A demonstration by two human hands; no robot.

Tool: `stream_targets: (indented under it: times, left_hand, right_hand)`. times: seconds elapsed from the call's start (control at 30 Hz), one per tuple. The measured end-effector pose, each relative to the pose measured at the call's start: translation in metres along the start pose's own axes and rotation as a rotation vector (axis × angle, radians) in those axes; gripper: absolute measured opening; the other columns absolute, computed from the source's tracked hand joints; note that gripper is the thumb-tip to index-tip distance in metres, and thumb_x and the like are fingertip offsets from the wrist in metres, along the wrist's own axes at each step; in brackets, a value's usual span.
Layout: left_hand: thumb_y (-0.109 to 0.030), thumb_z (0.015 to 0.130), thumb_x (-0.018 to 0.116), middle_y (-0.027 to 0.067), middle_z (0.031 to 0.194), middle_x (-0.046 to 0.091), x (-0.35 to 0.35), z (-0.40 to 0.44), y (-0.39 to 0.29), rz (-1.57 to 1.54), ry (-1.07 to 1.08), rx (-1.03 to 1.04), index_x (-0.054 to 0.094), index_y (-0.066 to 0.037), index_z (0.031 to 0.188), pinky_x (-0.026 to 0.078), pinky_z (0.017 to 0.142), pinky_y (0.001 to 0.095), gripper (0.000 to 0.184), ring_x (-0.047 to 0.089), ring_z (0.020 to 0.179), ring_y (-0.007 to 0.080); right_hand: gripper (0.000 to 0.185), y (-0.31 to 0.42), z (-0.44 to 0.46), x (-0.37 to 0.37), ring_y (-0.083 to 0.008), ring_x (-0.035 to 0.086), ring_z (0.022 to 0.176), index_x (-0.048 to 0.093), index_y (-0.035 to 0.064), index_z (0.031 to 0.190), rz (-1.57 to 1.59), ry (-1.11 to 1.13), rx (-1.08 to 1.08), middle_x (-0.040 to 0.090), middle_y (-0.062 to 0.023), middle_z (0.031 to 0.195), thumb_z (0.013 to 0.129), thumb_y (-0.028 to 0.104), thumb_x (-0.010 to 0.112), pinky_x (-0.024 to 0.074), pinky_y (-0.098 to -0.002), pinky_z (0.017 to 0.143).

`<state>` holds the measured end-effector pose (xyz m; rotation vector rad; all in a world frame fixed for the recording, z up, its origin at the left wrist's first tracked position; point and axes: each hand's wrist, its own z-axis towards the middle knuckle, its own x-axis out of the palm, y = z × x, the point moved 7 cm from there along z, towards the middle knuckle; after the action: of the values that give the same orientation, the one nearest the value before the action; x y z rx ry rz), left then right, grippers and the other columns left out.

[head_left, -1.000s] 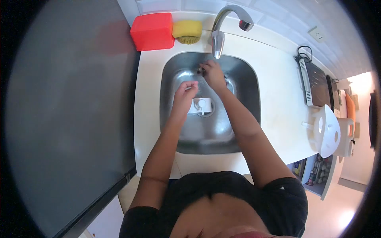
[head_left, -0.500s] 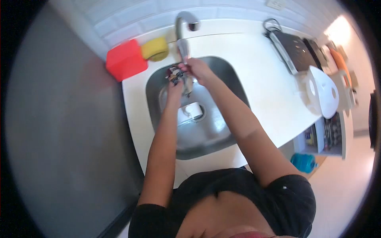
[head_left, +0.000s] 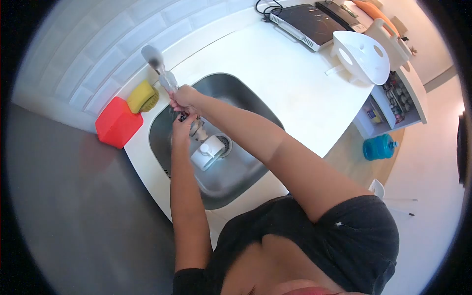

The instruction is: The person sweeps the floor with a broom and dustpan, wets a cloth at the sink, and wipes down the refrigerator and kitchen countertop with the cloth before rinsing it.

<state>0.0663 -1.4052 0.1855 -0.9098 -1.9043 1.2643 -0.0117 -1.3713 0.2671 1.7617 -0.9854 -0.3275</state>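
Observation:
Both hands are together at the back left of the steel sink (head_left: 236,182), just in front of the tap (head_left: 153,56). My right hand (head_left: 186,98) has its fingers curled beside a shiny, blurred part below the tap head; I cannot make out what it grips. Right below it, my left hand (head_left: 182,127) is closed around something small and dark, mostly hidden by the fingers. Pale, blurred shapes show beside the left hand, too smeared to name. A white container with a round knob (head_left: 207,152) lies in the sink, partly over the drain (head_left: 225,145).
A red box (head_left: 119,123) and a yellow sponge-like item (head_left: 142,97) stand left of the sink. Along the counter's right are a black-topped cooking plate (head_left: 307,24) and a white plastic piece with holes (head_left: 364,56). Below, a drawer stands open near a blue bottle (head_left: 379,147).
The view has turned, so the sink and hands sit further left and the right-hand counter shows more. The mottled dark and light clump between the hands is now mostly hidden.

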Motion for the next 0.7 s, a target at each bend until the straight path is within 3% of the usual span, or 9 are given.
stream_targets:
  times: [0.07, 0.23, 0.33, 0.4, 0.47, 0.53, 0.6, 0.7]
  left_hand:
    - [-0.009, 0.077, 0.067, 0.0066, 0.109, 0.055, 0.003, 0.004, -0.003, -0.115, 0.045, 0.063, 0.05, -0.005, 0.116, 0.042, 0.085, 0.0301, 0.043, 0.054, 0.1, 0.0156]
    - [-0.014, 0.081, 0.062, 0.0041, 0.111, 0.05, 0.0, 0.013, -0.005, -0.004, 0.05, 0.178, 0.048, -0.01, 0.117, 0.04, 0.087, 0.0327, 0.038, 0.049, 0.102, 0.0148]
    - [-0.019, 0.084, 0.058, 0.0027, 0.11, 0.049, 0.002, 0.007, -0.01, 0.082, 0.009, 0.172, 0.047, -0.011, 0.119, 0.039, 0.089, 0.0348, 0.038, 0.047, 0.103, 0.0149]
    - [-0.021, 0.085, 0.057, 0.002, 0.11, 0.048, 0.003, 0.002, -0.017, 0.081, -0.077, 0.166, 0.046, -0.012, 0.12, 0.039, 0.089, 0.0356, 0.038, 0.047, 0.104, 0.0149]
    - [-0.021, 0.085, 0.056, 0.0027, 0.113, 0.049, 0.011, -0.001, -0.019, -0.06, 0.035, 0.133, 0.047, -0.012, 0.119, 0.038, 0.091, 0.0352, 0.037, 0.048, 0.106, 0.0151]
    - [-0.018, 0.086, 0.055, 0.0036, 0.113, 0.051, 0.011, 0.015, -0.01, -0.117, 0.07, 0.119, 0.047, -0.011, 0.118, 0.039, 0.092, 0.0357, 0.034, 0.049, 0.106, 0.0161]
    - [-0.012, 0.088, 0.052, 0.0053, 0.112, 0.055, 0.014, 0.022, -0.002, -0.234, 0.201, 0.118, 0.047, -0.009, 0.117, 0.04, 0.093, 0.0367, 0.029, 0.051, 0.107, 0.0183]
    - [-0.015, 0.091, 0.051, 0.0055, 0.106, 0.057, 0.014, 0.008, -0.008, -0.344, 0.091, 0.126, 0.048, -0.007, 0.115, 0.044, 0.089, 0.0367, 0.025, 0.055, 0.101, 0.0187]
  right_hand:
    - [0.016, -0.003, -0.003, -0.004, -0.0121, 0.057, 0.059, 0.059, 0.003, 0.084, 0.01, 0.02, 0.017, 0.059, -0.0054, 0.069, 0.092, 0.014, 0.05, 0.0508, -0.0244, 0.052]
    - [0.011, -0.016, -0.008, -0.005, -0.0152, 0.063, 0.065, 0.06, -0.0016, 0.091, -0.064, 0.212, 0.119, 0.064, -0.012, 0.078, 0.088, 0.006, 0.053, 0.0542, -0.0253, 0.054]
    - [0.008, -0.014, -0.004, -0.001, -0.0176, 0.064, 0.061, 0.064, 0.0004, 0.087, -0.163, 0.324, -0.009, 0.066, -0.0128, 0.077, 0.08, 0.004, 0.063, 0.0545, -0.0271, 0.051]
    - [0.009, -0.007, -0.013, -0.009, -0.016, 0.064, 0.061, 0.066, 0.001, 0.086, -0.167, 0.272, -0.024, 0.067, -0.0115, 0.076, 0.077, 0.0, 0.064, 0.0533, -0.0256, 0.051]
    - [0.008, -0.001, -0.021, -0.009, -0.0139, 0.062, 0.059, 0.066, 0.0, 0.085, -0.254, 0.292, -0.035, 0.066, -0.0108, 0.075, 0.078, 0.002, 0.064, 0.0521, -0.0238, 0.05]
    - [0.014, 0.005, -0.023, -0.004, -0.0127, 0.064, 0.071, 0.064, 0.0011, 0.095, -0.448, 0.31, -0.086, 0.066, -0.0103, 0.083, 0.082, 0.005, 0.062, 0.054, -0.0233, 0.06]
    - [0.016, 0.002, -0.031, -0.008, -0.0124, 0.063, 0.072, 0.064, 0.0027, 0.099, -0.261, 0.26, 0.028, 0.066, -0.0084, 0.086, 0.084, 0.007, 0.06, 0.0527, -0.0234, 0.064]
    - [0.018, 0.001, -0.03, -0.023, -0.0129, 0.062, 0.077, 0.064, 0.0033, 0.102, -0.32, 0.166, -0.065, 0.066, -0.0065, 0.089, 0.085, 0.008, 0.059, 0.0503, -0.0242, 0.069]
